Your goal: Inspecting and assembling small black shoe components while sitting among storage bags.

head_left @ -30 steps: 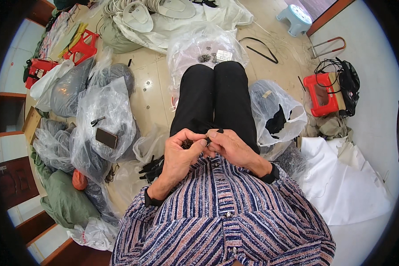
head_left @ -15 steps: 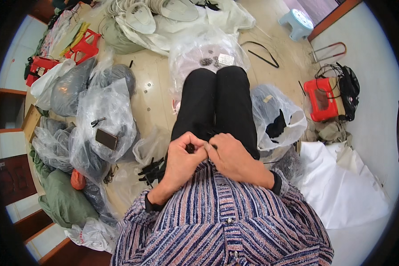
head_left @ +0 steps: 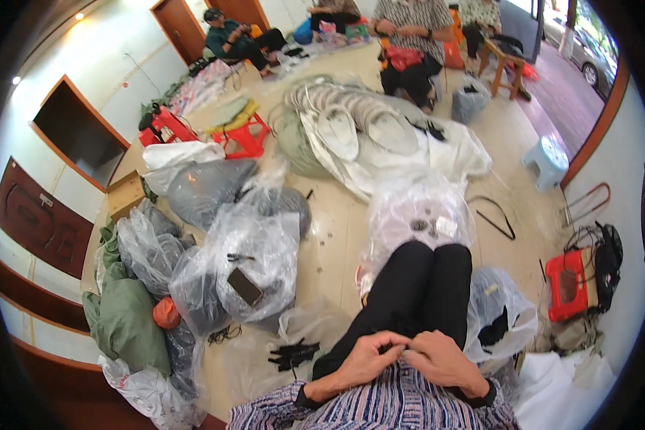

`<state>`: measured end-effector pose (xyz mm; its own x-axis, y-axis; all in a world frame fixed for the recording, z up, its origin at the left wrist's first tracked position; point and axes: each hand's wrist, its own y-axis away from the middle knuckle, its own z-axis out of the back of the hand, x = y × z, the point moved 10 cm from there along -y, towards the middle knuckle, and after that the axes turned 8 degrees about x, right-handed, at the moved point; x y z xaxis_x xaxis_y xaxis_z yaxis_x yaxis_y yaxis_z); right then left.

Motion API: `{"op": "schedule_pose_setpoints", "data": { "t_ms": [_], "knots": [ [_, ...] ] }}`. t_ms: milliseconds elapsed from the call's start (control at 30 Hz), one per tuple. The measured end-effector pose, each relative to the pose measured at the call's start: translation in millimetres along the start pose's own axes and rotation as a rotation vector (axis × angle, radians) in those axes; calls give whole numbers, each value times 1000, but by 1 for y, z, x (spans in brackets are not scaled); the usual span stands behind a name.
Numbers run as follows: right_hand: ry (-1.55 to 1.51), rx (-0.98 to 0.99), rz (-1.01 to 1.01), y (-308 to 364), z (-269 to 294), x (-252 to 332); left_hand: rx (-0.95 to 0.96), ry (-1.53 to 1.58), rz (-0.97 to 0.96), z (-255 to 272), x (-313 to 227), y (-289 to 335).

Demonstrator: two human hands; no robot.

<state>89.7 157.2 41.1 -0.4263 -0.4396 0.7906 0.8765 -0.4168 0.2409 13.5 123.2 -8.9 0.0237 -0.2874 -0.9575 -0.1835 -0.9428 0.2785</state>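
Observation:
My left hand [head_left: 368, 360] and my right hand [head_left: 443, 360] meet over my lap, fingers pinched together. Something small and dark lies between the fingertips, too hidden to name. Past my knees, several small dark pieces [head_left: 420, 225] and a white label [head_left: 446, 227] rest on a plastic-covered surface [head_left: 388, 208]. By my right thigh stands a clear plastic bag [head_left: 524, 315] with black material [head_left: 493, 328] in it. A bunch of black strips [head_left: 294, 354] lies on plastic near my left forearm.
Filled bags [head_left: 201, 190] crowd the left; a phone [head_left: 245, 287] and a small black hand tool [head_left: 240, 257] lie on one. Ahead is a pile of pale oval rings [head_left: 337, 132]. Red stools [head_left: 247, 137], a light-blue stool [head_left: 547, 161] and seated people [head_left: 412, 43] are farther off.
My view has tilted up and swung left, bringing other people and the doorway into sight. Both hands stay together over my lap, fingers still pinched.

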Motion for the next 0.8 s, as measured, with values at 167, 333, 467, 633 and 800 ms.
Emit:
{"op": "schedule_pose_setpoints", "data": {
  "t_ms": [167, 333, 467, 633, 800],
  "knots": [
    [-404, -211, -116, 2, 11, -32, 99, 137, 44, -8, 8, -6],
    [-422, -27, -261, 2, -15, -38, 100, 173, 21, -8, 14, -1],
    [-735, -52, -156, 9, -23, -45, 185, 142, 51, -17, -3, 4],
    [-608, -79, 107, 1, -9, -37, 63, -81, -172, 0, -41, -4],
    [-1079, -233, 25, -6, -6, -38, -21, 133, -78, 10, -10, -13]
  ]
}}
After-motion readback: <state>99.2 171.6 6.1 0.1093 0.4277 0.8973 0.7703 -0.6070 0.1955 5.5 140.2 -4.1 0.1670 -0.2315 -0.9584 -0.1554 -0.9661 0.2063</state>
